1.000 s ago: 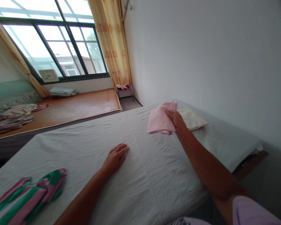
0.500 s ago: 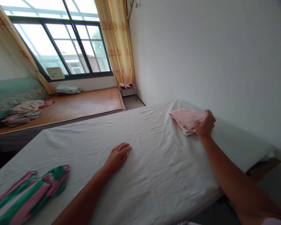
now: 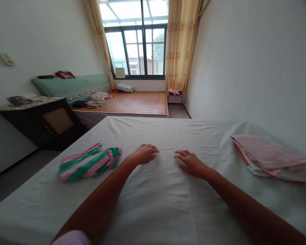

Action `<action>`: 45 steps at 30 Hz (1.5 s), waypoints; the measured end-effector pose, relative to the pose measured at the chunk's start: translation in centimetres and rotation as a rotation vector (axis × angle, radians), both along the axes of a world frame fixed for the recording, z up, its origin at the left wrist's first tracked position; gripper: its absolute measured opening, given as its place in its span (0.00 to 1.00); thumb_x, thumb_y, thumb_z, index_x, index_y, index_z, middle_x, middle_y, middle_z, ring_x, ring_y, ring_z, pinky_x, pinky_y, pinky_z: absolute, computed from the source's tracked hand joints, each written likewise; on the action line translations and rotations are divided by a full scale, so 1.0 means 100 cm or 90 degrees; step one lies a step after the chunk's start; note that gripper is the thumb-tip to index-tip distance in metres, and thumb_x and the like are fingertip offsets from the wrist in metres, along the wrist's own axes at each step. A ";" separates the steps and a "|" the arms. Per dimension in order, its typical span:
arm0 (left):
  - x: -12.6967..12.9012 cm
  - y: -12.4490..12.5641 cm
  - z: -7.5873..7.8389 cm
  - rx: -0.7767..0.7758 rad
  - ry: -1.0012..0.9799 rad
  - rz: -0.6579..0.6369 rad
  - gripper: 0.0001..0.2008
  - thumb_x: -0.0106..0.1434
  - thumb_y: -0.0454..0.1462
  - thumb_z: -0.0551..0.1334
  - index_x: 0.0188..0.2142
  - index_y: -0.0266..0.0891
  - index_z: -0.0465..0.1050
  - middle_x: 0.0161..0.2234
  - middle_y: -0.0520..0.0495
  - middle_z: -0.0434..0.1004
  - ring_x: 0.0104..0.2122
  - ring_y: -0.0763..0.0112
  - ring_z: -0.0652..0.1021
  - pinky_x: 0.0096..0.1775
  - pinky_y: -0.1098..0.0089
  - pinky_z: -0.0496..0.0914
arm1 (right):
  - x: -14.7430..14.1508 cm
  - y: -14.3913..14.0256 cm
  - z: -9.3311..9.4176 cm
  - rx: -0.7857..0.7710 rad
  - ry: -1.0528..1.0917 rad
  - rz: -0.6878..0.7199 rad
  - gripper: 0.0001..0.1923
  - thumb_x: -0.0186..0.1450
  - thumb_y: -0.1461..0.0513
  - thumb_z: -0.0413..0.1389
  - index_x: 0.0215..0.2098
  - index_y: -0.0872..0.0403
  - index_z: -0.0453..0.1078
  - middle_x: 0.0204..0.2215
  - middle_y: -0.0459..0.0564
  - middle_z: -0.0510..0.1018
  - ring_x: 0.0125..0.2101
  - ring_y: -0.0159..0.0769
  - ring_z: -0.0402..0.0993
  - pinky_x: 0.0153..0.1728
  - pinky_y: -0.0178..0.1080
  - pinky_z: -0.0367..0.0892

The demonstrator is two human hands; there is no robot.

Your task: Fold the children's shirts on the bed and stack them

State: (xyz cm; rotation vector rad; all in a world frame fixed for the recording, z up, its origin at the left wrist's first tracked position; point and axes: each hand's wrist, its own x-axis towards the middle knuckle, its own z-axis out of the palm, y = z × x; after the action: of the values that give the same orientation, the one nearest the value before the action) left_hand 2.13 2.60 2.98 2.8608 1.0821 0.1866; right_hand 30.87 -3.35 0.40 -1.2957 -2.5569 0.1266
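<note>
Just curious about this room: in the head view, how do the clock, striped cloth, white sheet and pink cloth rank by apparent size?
1. White sheet
2. Pink cloth and striped cloth: fairly alike, so unranked
3. Clock

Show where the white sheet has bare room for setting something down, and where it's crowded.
Bare white sheet runs between the right hand and folded pink cloth, and from the left hand to the far edge. It's crowded where the striped garment lies and where the pink cloth tops a whitish cloth.

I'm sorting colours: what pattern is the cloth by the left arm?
Pink and green stripes on the cloth, head view.
</note>
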 end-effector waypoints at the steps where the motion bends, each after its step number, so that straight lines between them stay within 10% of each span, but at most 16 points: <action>1: -0.012 0.005 -0.001 -0.004 -0.014 0.030 0.16 0.66 0.39 0.55 0.51 0.46 0.73 0.51 0.47 0.75 0.51 0.64 0.74 0.54 0.62 0.65 | -0.003 0.001 -0.004 -0.017 0.002 -0.002 0.20 0.65 0.63 0.51 0.55 0.47 0.66 0.59 0.52 0.68 0.57 0.44 0.62 0.50 0.50 0.65; 10: -0.059 0.068 -0.068 0.065 -0.062 0.130 0.24 0.67 0.45 0.48 0.58 0.47 0.67 0.59 0.48 0.68 0.57 0.61 0.69 0.58 0.58 0.63 | 0.086 0.021 0.004 0.082 0.085 -0.197 0.20 0.64 0.62 0.54 0.55 0.53 0.68 0.56 0.55 0.71 0.56 0.43 0.64 0.53 0.48 0.64; 15: -0.062 0.075 -0.075 0.110 -0.053 0.122 0.24 0.66 0.44 0.47 0.59 0.47 0.67 0.58 0.48 0.69 0.57 0.59 0.69 0.58 0.56 0.64 | 0.202 0.002 0.021 0.194 0.018 -0.451 0.21 0.65 0.62 0.51 0.56 0.59 0.66 0.57 0.60 0.69 0.58 0.43 0.62 0.59 0.47 0.55; 20: -0.062 0.075 -0.077 0.126 -0.064 0.138 0.24 0.66 0.45 0.47 0.58 0.47 0.68 0.58 0.49 0.69 0.57 0.59 0.69 0.57 0.57 0.65 | 0.272 -0.019 0.019 0.074 -0.131 -0.687 0.33 0.62 0.50 0.54 0.59 0.63 0.62 0.59 0.67 0.65 0.59 0.53 0.59 0.58 0.49 0.55; 35: -0.065 0.078 -0.078 0.106 -0.060 0.145 0.25 0.66 0.45 0.47 0.59 0.45 0.68 0.58 0.48 0.69 0.57 0.59 0.69 0.58 0.57 0.65 | 0.294 -0.020 0.039 0.007 -0.130 -0.701 0.27 0.65 0.57 0.53 0.62 0.50 0.61 0.57 0.56 0.70 0.55 0.47 0.65 0.51 0.44 0.61; 41: -0.064 0.075 -0.075 0.108 -0.069 0.135 0.24 0.65 0.44 0.48 0.58 0.47 0.69 0.58 0.48 0.70 0.57 0.59 0.70 0.57 0.56 0.65 | 0.308 -0.014 0.090 0.030 -0.127 -0.824 0.19 0.68 0.59 0.45 0.56 0.52 0.65 0.38 0.58 0.80 0.41 0.44 0.76 0.40 0.41 0.65; 45: -0.061 0.073 -0.070 0.100 -0.078 0.132 0.23 0.65 0.44 0.49 0.58 0.48 0.68 0.57 0.48 0.70 0.57 0.59 0.70 0.57 0.56 0.65 | 0.305 -0.011 0.108 0.141 -0.154 -0.877 0.21 0.69 0.60 0.42 0.57 0.56 0.62 0.42 0.62 0.77 0.41 0.45 0.75 0.40 0.43 0.65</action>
State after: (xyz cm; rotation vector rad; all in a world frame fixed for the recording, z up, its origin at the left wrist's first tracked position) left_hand -3.98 9.92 -4.05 2.8187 1.3943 0.4733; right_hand 61.33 -4.44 11.22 -2.6628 -1.2197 -0.5762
